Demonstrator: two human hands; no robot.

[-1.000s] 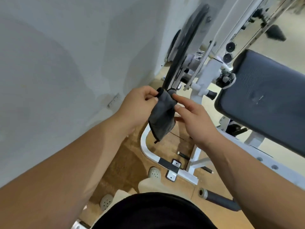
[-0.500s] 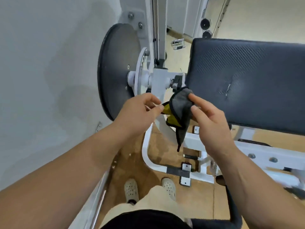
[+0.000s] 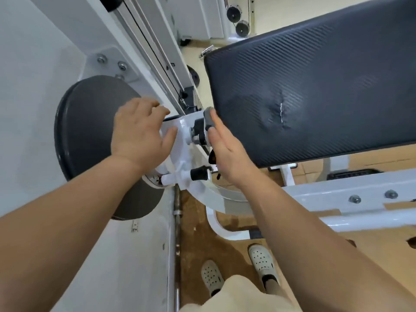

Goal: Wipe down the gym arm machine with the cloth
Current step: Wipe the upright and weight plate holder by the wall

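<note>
The gym arm machine has a white steel frame [image 3: 183, 154], a dark round disc [image 3: 85, 131] on its left and a black textured arm pad [image 3: 315, 86] on its right. The grey cloth [image 3: 208, 119] lies under my right hand [image 3: 225, 147], whose straight fingers press it against the black pivot hardware between frame and pad. Most of the cloth is hidden by that hand; a dark bit shows below the palm. My left hand [image 3: 139, 134] rests with spread fingers on the white frame in front of the disc and holds nothing.
A grey wall [image 3: 33, 86] runs close along the left. A steel bar [image 3: 177, 221] lies on the brown floor beside it. A white bolted beam [image 3: 349, 194] crosses at the right. My feet in white clogs [image 3: 262, 260] stand below. Cables and pulleys [image 3: 242, 27] sit behind.
Earlier both hands held the cloth between them in the air. Now my left hand has let go and rests on the frame, and my right hand presses the cloth to the pivot.
</note>
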